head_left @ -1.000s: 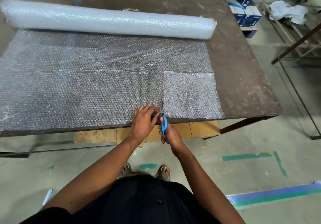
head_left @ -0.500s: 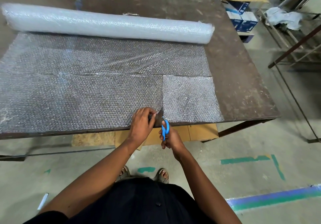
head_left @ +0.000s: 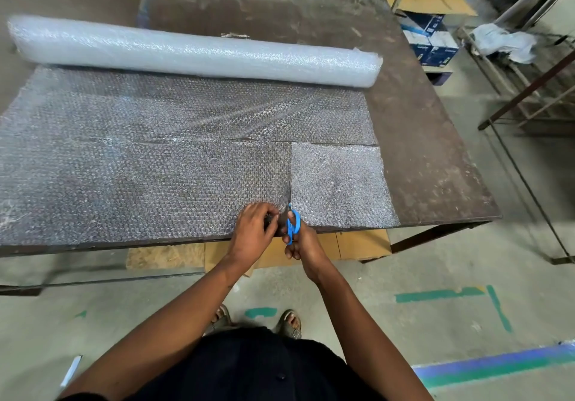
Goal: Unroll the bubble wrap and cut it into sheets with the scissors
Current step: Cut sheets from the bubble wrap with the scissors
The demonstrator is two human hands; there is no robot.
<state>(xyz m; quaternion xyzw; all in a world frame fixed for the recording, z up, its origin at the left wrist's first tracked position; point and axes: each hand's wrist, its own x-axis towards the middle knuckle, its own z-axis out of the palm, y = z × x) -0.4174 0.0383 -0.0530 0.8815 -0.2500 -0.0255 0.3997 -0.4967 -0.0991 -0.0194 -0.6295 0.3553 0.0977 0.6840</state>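
A long roll of bubble wrap (head_left: 193, 53) lies across the far side of the brown table (head_left: 429, 139). Its unrolled sheet (head_left: 140, 164) covers the table down to the near edge. A smaller cut sheet (head_left: 339, 186) lies at the near right. My right hand (head_left: 300, 243) grips blue-handled scissors (head_left: 293, 224), whose blades point away from me into the wrap's near edge beside the cut sheet. My left hand (head_left: 253, 229) pinches the wrap just left of the blades.
Cardboard pieces (head_left: 354, 243) lie under the table's near edge. Blue boxes (head_left: 431, 41) and a metal rack (head_left: 529, 67) with a white cloth (head_left: 504, 42) stand to the right. Painted floor lines (head_left: 441, 295) run by my feet.
The scissors have advanced a little further into the wrap from the near edge. My left hand stays beside the cut. The camera has come closer to the table.
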